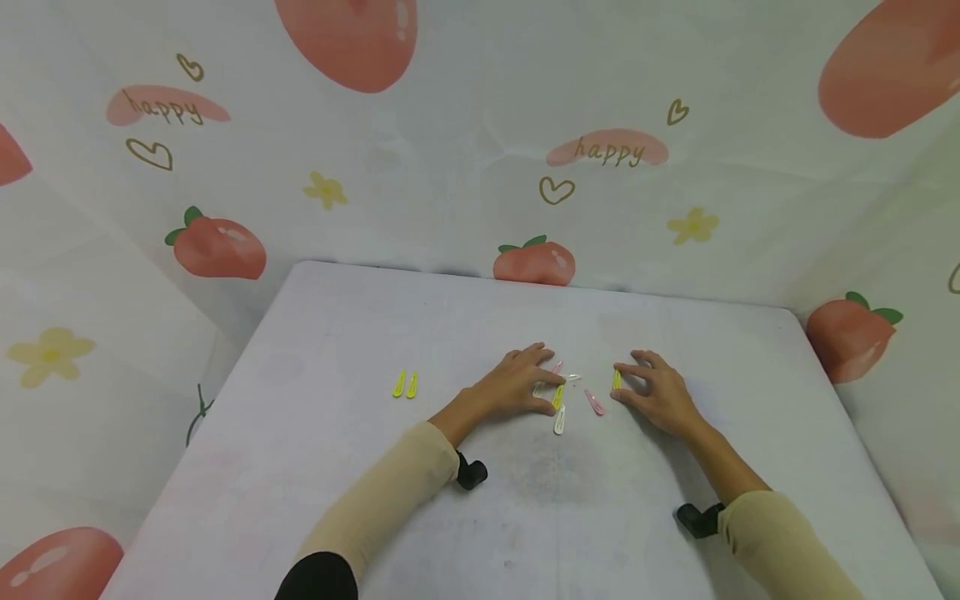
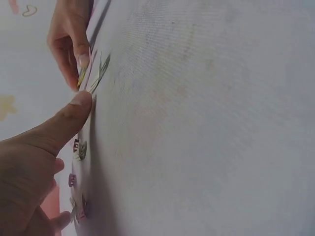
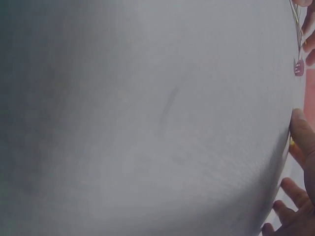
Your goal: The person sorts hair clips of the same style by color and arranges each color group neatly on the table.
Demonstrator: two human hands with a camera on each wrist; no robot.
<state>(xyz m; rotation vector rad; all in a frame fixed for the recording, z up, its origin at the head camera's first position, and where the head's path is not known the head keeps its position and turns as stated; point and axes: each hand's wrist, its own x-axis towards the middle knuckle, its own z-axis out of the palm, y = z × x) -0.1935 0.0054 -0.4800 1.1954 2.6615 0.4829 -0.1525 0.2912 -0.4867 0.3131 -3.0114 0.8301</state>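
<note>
My left hand [image 1: 519,385] is over a small cluster of snap hair clips. Its thumb and index finger pinch a yellow hair clip [image 1: 557,397]. A white hair clip [image 1: 559,420] lies just below that one, and a pale clip [image 1: 572,377] and a pink clip partly covered by the fingers lie beyond. To the right, my right hand [image 1: 662,393] pinches another yellow hair clip [image 1: 617,379] between thumb and index finger. Between the hands lies a pink hair clip [image 1: 594,402]. In the left wrist view the left thumb [image 2: 74,115] hides most of its clip.
Two yellow hair clips [image 1: 405,384] lie side by side on the white-covered table [image 1: 337,483], left of the hands. A patterned cloth backdrop [image 1: 450,167] with peaches and hearts hangs behind the table's far edge.
</note>
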